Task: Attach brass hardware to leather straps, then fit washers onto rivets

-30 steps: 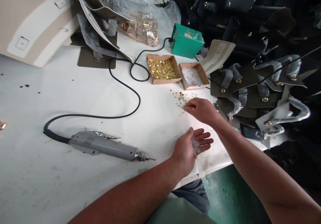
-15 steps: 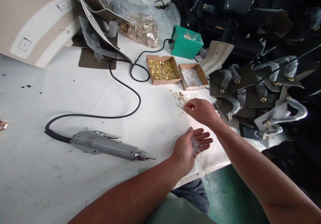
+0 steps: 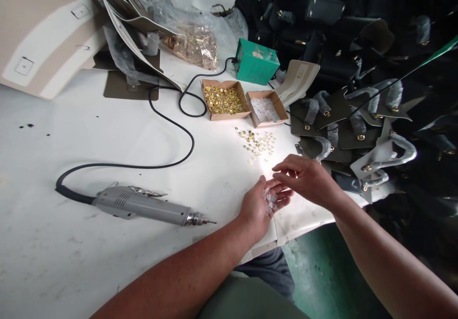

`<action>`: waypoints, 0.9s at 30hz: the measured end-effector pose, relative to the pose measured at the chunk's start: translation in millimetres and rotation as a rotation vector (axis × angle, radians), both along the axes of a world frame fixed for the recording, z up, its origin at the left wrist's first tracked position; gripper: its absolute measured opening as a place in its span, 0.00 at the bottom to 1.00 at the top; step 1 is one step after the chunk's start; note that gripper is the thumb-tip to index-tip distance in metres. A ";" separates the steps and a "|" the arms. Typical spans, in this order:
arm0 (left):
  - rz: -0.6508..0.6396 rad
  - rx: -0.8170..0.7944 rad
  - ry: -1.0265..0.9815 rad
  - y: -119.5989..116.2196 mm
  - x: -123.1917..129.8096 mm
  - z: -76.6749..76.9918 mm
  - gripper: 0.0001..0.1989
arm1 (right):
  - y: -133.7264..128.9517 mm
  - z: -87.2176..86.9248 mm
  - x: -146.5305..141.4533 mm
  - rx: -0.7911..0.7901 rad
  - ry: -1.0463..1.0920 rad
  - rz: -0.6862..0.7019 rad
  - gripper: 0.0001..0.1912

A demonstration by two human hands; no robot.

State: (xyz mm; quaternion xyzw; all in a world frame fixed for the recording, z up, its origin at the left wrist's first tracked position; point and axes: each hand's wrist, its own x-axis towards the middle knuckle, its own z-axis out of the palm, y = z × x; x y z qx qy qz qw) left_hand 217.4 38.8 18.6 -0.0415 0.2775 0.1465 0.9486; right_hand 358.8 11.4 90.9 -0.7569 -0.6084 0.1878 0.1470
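My left hand is palm up near the table's front edge, its fingers curled loosely around several small clear plastic discs. Just right of it and slightly above hovers my right hand, thumb and fingers apart over the left fingertips, with nothing seen between them. Small gold pieces and pale ones lie scattered on the white table beyond both hands. Behind them are a cardboard box of gold pieces and a cardboard box of clear discs.
A grey electric screwdriver lies at the left, its black cord looping back near a green box. Bag panels with wrapped handles crowd the right side. A plastic bag of metal parts sits at the back.
My right hand has moved from the scattered pieces back toward my left palm, and its pinched fingers have parted. The view has shifted slightly.
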 end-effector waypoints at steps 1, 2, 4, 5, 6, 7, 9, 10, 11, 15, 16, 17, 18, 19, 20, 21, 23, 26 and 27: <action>0.010 0.008 0.008 -0.6 0.6 -0.4 0.22 | -7.2 -1.1 -1.8 -0.026 0.025 0.043 0.06; 0.019 0.012 0.017 -1.1 1.2 -0.6 0.22 | -13.2 -3.1 -3.5 -0.045 0.039 0.079 0.06; 0.034 0.010 0.036 -1.4 2.2 -0.4 0.21 | -21.5 -8.3 -6.4 -0.050 0.026 0.119 0.07; 0.039 0.006 0.045 -1.3 2.4 -0.1 0.21 | -23.8 -10.9 -7.5 -0.037 0.002 0.128 0.08; 0.045 -0.001 0.054 -1.1 2.6 0.3 0.21 | -25.0 -13.0 -8.5 -0.017 -0.031 0.137 0.08; 0.052 -0.010 0.063 -0.8 2.7 0.6 0.20 | -25.3 -14.5 -9.4 0.002 -0.066 0.154 0.08; 0.062 -0.026 0.080 -0.3 2.8 0.5 0.18 | -23.9 -15.8 -10.9 0.023 -0.130 0.207 0.08; 0.066 -0.033 0.086 -0.3 2.9 0.1 0.17 | -22.6 -15.7 -11.7 0.022 -0.156 0.235 0.08; 0.069 -0.039 0.090 -0.5 3.0 -0.5 0.17 | -21.2 -15.3 -12.4 0.015 -0.178 0.260 0.08; 0.075 -0.043 0.090 -1.1 3.6 -1.5 0.16 | -17.3 -12.1 -15.6 -0.002 -0.245 0.320 0.09; 0.075 -0.045 0.091 -0.8 3.7 -1.0 0.16 | -16.8 -11.3 -16.4 -0.002 -0.266 0.332 0.09; 0.075 -0.047 0.090 -0.4 3.7 -0.1 0.16 | -16.3 -10.6 -17.3 0.000 -0.287 0.346 0.09; 0.076 -0.051 0.090 0.2 3.6 1.0 0.17 | -15.7 -10.1 -18.3 0.005 -0.305 0.357 0.09; 0.076 -0.057 0.091 1.0 3.5 2.2 0.17 | -15.1 -9.7 -19.3 0.010 -0.315 0.366 0.09; 0.078 -0.064 0.092 1.7 3.3 3.5 0.17 | -14.2 -9.5 -20.3 0.015 -0.318 0.370 0.09; 0.081 -0.069 0.095 2.5 3.0 4.7 0.17 | -13.2 -9.6 -21.3 0.019 -0.313 0.371 0.09; 0.085 -0.075 0.104 3.5 2.6 6.7 0.17 | -11.0 -10.7 -22.9 0.026 -0.296 0.366 0.10; 0.086 -0.078 0.113 3.3 2.3 7.7 0.17 | -8.3 -12.8 -23.6 0.042 -0.304 0.374 0.10; 0.087 -0.080 0.113 2.9 2.4 7.1 0.17 | -7.7 -13.0 -23.1 0.043 -0.315 0.379 0.10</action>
